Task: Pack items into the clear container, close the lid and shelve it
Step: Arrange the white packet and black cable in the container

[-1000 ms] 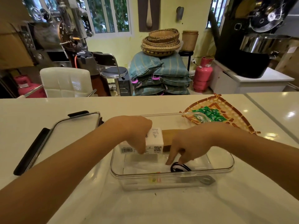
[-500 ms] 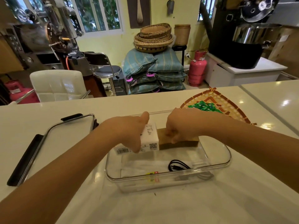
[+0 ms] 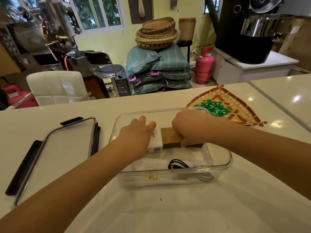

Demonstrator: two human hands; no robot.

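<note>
A clear container [image 3: 226, 163] stands open on the white counter in front of me. Inside it, a white box [image 3: 156, 143] and a brown wooden box [image 3: 170, 138] lie end to end along the far side. My left hand [image 3: 136, 134] lies flat on the white box with its fingers stretched out. My right hand [image 3: 190, 128] grips the brown box, thumb on its near face. A coiled black cable [image 3: 178, 165] and a flat white packet [image 3: 149, 164] lie on the container floor near the front wall. The lid [image 3: 67, 147], clear with black clasps, rests on the counter to the left.
A woven fan-shaped tray [image 3: 239, 113] holding several green packets [image 3: 214, 108] sits behind the container to the right. The counter [image 3: 168, 212] ends at a far edge, beyond which stand a white chair [image 3: 57, 88], a stool and stacked cushions.
My right hand left the black cable and took hold of the brown box. Both boxes have gone down into the container toward its far side. My left hand's fingers have opened flat.
</note>
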